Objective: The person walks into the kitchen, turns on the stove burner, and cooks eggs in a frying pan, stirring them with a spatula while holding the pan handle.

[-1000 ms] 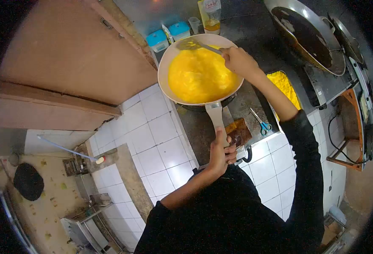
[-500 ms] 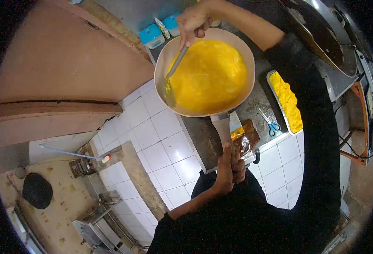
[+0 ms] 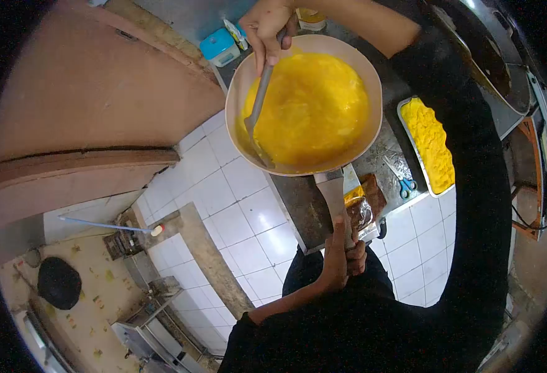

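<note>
My left hand point(image 3: 338, 258) is wrapped round the handle of a wide pan point(image 3: 376, 118), low in front of my body. Thick yellow liquid point(image 3: 310, 109) covers most of the pan's inside, with paler streaks in it. At the far left rim, my right hand point(image 3: 268, 31) grips a grey spatula point(image 3: 259, 102). The spatula slants down along the pan's left inner wall, its blade partly in the yellow liquid.
On the dark counter are blue-handled scissors point(image 3: 404, 180), a brown and yellow packet point(image 3: 366, 202) and a tray of yellow food point(image 3: 428, 149). A blue-lidded container point(image 3: 220, 46) stands beyond the pan. A large dark pan point(image 3: 478, 50) is at upper right.
The spatula's blade has moved down along the pan's left side, towards the handle. My right hand has shifted slightly left. The pan sits a little further right in view.
</note>
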A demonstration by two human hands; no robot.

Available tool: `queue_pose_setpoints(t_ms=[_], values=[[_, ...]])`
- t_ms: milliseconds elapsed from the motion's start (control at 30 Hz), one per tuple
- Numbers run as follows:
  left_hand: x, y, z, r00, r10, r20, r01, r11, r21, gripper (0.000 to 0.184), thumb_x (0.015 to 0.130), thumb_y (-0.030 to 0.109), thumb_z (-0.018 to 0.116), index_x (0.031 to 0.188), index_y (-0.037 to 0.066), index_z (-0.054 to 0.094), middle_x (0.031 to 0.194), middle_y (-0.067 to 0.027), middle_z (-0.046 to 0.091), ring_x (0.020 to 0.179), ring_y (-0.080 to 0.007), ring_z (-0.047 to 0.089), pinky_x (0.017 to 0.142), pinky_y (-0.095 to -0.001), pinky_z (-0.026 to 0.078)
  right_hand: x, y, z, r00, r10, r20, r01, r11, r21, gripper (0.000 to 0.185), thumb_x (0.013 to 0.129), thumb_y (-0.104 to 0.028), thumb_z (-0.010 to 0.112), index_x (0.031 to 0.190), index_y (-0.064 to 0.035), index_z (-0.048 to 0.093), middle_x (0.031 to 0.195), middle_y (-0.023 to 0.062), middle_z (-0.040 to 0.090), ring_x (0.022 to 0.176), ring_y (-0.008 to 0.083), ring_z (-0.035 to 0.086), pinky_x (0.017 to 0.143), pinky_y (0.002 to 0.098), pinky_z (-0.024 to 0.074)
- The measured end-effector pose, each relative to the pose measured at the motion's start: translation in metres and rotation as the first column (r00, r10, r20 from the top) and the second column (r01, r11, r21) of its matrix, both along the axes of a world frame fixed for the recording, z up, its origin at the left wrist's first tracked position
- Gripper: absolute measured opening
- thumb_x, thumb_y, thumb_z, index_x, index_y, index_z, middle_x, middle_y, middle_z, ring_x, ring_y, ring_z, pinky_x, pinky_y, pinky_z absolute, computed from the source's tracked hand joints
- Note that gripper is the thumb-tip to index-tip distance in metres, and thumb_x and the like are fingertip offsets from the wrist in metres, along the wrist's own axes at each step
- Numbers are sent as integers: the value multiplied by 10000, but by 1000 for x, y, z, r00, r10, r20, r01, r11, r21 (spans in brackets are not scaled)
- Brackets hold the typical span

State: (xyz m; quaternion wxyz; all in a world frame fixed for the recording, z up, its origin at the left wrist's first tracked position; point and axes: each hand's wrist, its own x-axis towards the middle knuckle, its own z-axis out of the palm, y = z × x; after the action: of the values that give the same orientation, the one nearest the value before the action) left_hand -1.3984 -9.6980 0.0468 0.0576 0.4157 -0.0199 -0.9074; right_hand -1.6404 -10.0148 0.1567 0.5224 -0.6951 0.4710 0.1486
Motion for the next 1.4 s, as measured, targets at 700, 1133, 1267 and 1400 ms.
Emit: queue_pose_setpoints(t_ms=[700,1133,1267,1400], values=[[-1,4,1,999,17,49,-14,998,-54,491,830,627,335,732,153,418,441,34,261,314,-102,219,292,-259,170,-9,45,34,975,19,-220,-31,998,-51,368,688,-212,692,1008,-40,635,753,76,622,665,148,551,582,262,425],[2,4,7,999,-4,-41,-2,991,-136,463,846,604,339,749,154,384,481,60,255,344,-57,216,335,-219,189,-59,243,71,914,-364,-178,317,916,-247,374,888,-325,466,1129,-56,565,552,17,498,407,91,419,398,222,368],[2,3,12,1000,-22,-22,18,986,-167,455,847,602,338,749,160,382,487,65,261,347,-55,214,337,-218,189,-58,254,40,887,-442,-131,447,894,14,343,891,-326,477,1065,-59,603,517,-44,416,406,43,360,365,185,298],[3,6,6,999,-40,-29,33,977,-209,475,828,633,338,756,167,390,495,70,246,373,-66,198,373,-226,195,-39,252,8,872,-489,13,485,867,115,297,891,-306,482,996,-68,625,511,-62,382,404,26,332,353,184,275]])
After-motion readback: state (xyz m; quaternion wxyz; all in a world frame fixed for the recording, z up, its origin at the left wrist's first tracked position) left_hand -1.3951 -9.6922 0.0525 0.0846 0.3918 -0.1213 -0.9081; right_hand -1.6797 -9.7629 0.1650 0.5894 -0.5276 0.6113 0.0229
